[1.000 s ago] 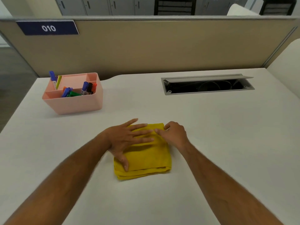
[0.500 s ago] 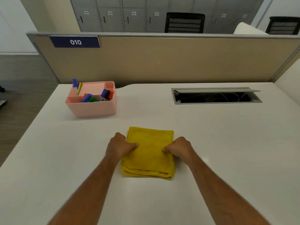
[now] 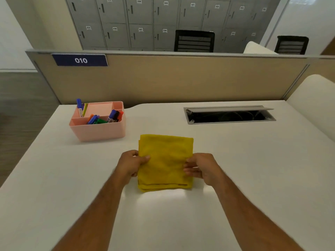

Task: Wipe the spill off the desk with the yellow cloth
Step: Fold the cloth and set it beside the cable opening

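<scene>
Hands frame the work: the left hand (image 3: pixel 132 164) pinches the left edge of the yellow cloth (image 3: pixel 164 162) with thumb on top and fingers curled beneath or beside the fold, and the right hand (image 3: pixel 201 168) does the same at the right edge, its fingertips (image 3: pixel 188 169) pressed onto the fabric. Both are closed on the cloth, one at nine o'clock of it and the other at three. The cloth lies folded into a thick pad at the middle of the desk (image 3: pixel 253 160), its stacked layers showing along the near edge; holding it by both sides looks like a way to keep the folds squared so that a flat, firm face meets the surface. I judge the person is readying or repositioning the pad; no spill is plainly visible on the white top, only a glossy reflection at six o'clock from the cloth, which may be light and not liquid. At ten o'clock from the cloth, well apart, sits a pink organizer (image 3: pixel 98 130) divided into compartments: markers (image 3: pixel 114 115) in blue, black, red, green and orange lean in the front sections, a blue pen stands in the far left one, and a pale pad fills the back one. At two o'clock an open cable tray (image 3: pixel 229 115) is sunk into the desk, with dark cables dimly seen inside.
</scene>
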`<action>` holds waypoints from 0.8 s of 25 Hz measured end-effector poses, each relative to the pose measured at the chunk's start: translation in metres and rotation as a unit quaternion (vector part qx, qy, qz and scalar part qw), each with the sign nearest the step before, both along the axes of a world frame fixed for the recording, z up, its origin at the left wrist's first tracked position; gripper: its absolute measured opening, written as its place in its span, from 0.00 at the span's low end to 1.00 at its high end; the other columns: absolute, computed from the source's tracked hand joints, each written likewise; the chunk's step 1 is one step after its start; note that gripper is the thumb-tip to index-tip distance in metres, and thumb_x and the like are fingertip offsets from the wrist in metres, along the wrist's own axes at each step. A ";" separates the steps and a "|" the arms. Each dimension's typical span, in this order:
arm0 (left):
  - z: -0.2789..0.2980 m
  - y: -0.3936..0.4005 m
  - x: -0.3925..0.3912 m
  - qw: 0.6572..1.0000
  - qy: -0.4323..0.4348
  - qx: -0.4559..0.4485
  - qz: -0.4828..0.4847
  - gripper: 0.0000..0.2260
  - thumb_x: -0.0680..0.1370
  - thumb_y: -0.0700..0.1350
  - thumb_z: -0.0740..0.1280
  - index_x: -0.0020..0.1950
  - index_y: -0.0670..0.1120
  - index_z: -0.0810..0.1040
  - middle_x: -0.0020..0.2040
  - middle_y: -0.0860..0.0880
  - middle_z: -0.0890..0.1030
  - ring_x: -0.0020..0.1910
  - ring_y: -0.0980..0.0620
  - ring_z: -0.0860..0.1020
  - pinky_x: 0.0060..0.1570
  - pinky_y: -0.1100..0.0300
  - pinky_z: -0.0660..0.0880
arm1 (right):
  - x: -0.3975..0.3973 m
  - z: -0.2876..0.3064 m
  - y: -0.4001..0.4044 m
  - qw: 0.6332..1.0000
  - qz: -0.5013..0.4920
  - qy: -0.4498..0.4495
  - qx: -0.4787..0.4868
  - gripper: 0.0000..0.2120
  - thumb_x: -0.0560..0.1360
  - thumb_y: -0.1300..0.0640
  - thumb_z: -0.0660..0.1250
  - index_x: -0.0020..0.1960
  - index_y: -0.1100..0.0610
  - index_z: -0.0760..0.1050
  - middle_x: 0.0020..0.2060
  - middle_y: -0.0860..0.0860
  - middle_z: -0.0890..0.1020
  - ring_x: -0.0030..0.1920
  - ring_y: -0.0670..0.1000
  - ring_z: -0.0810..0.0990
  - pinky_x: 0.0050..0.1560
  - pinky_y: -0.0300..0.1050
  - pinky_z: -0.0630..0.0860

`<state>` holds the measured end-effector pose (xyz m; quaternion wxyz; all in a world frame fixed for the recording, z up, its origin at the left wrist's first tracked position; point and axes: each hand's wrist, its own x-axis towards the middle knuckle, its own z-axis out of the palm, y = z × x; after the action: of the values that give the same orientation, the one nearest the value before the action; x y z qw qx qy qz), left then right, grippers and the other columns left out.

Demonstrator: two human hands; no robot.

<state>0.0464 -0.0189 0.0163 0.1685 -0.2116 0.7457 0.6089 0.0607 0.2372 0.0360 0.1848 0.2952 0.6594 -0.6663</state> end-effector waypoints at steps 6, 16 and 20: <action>0.029 0.024 -0.011 0.969 0.028 0.222 0.102 0.20 0.76 0.64 0.61 0.53 0.49 0.78 0.52 0.45 0.83 0.44 0.40 0.86 0.39 0.49 0.84 | -0.008 0.026 0.021 0.988 -0.107 0.069 -0.087 0.16 0.80 0.49 0.62 0.58 0.61 0.77 0.48 0.62 0.85 0.47 0.62 0.86 0.41 0.53 0.85; 0.037 0.116 -0.049 0.918 -0.059 0.362 0.150 0.19 0.76 0.32 0.68 0.67 0.37 0.75 0.51 0.40 0.81 0.46 0.43 0.80 0.44 0.50 0.80 | -0.043 0.029 0.110 0.985 -0.004 0.174 0.008 0.21 0.78 0.72 0.57 0.65 0.56 0.77 0.65 0.59 0.75 0.60 0.64 0.76 0.55 0.59 0.80; 0.032 0.164 -0.067 0.925 -0.108 0.360 0.056 0.19 0.74 0.28 0.68 0.64 0.38 0.78 0.61 0.38 0.78 0.62 0.37 0.77 0.62 0.44 0.76 | -0.060 0.028 0.165 0.977 0.045 0.205 0.033 0.30 0.75 0.76 0.60 0.71 0.51 0.69 0.68 0.55 0.68 0.59 0.59 0.73 0.46 0.49 0.80</action>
<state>-0.0202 0.1455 0.0485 0.2785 -0.2430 0.4406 0.8181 0.0005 0.4021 0.0643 0.0656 0.1277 0.7174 -0.6817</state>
